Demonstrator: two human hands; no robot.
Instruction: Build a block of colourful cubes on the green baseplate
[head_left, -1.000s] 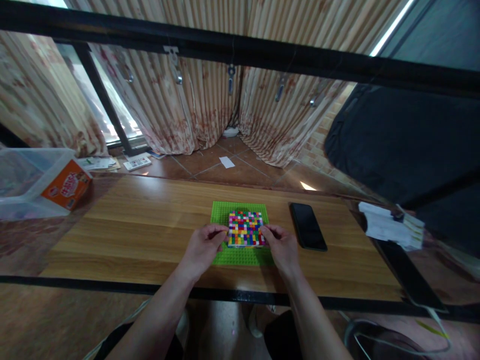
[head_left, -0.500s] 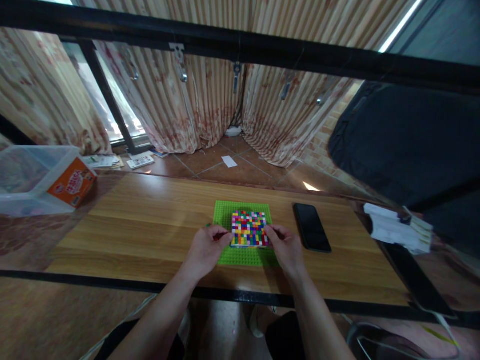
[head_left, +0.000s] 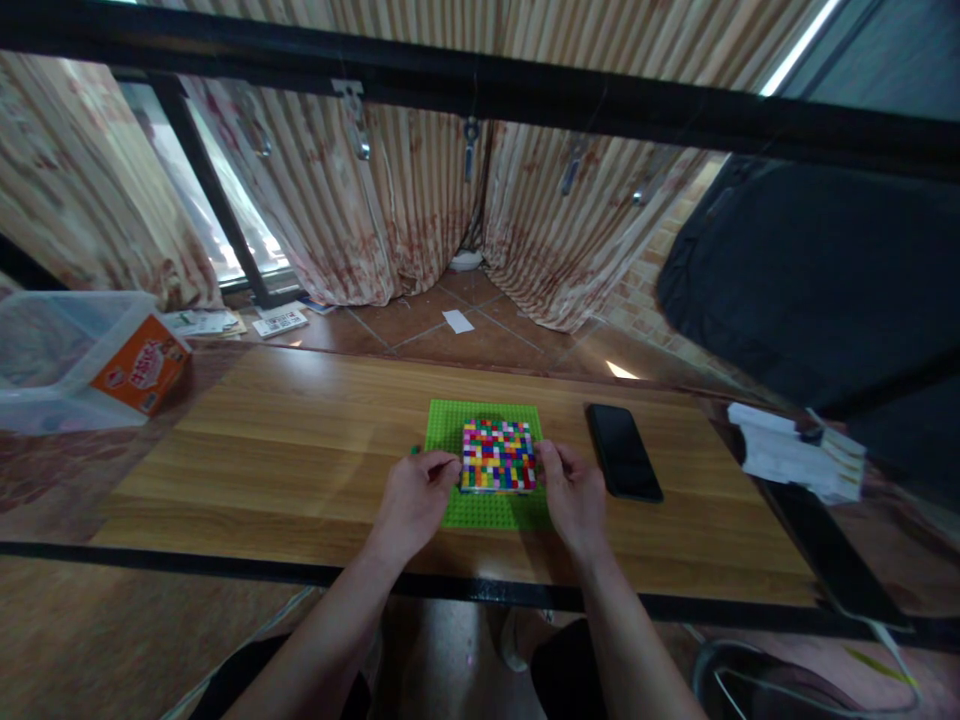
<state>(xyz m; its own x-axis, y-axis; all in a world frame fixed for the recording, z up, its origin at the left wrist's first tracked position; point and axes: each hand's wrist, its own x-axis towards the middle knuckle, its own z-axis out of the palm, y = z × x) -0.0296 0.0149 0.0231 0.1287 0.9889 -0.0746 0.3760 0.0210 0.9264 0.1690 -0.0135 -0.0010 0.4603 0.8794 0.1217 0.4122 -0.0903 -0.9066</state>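
Note:
A flat block of many small coloured toy bricks (head_left: 498, 456) rests on a green studded baseplate (head_left: 491, 514) on the table. My left hand (head_left: 417, 497) is closed, with thumb and forefinger pressed together right at the block's left edge. At the opposite edge is my right hand (head_left: 576, 497), its fingers curled and its thumb tip just beside the bricks. Whether either pinch holds a small piece is hidden. A small dark green bit (head_left: 415, 450) shows just beyond my left hand, by the baseplate's left edge.
A black phone (head_left: 625, 452) lies on the wooden table (head_left: 300, 440), right of the baseplate. A clear plastic bin (head_left: 60, 375) with an orange label stands at the far left. Papers (head_left: 787, 450) and a dark flat device (head_left: 832, 555) with a cable are at the right.
My hands have drawn slightly apart: the left fingertips moved a little left, and the right ones moved right, off the block's edge. The block and baseplate stay nearly in place.

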